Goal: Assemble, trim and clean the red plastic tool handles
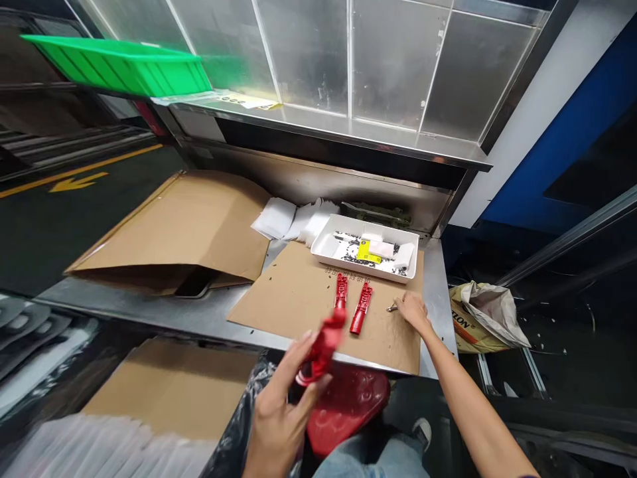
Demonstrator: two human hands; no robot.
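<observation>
My left hand [281, 415] grips a blurred red moulded plastic part [323, 348] above the table's front edge. My right hand [413, 312] rests on a brown cardboard sheet [293, 299], with a small metal part [392, 307] pinched at its fingertips. Two slim red parts [341, 291] [361, 311] lie side by side on the sheet, between my hands. Just beyond them stands a white tray [365, 229] holding black screws, white pieces and a yellow packet [368, 252].
The sheet lies on a steel table [438, 292] below a steel shelf carrying a green crate [117, 66]. Folded cardboard [169, 232] and white sheets [293, 222] lie to the left. A large red moulded piece [346, 411] sits below the front edge, and a sack [485, 318] lies right.
</observation>
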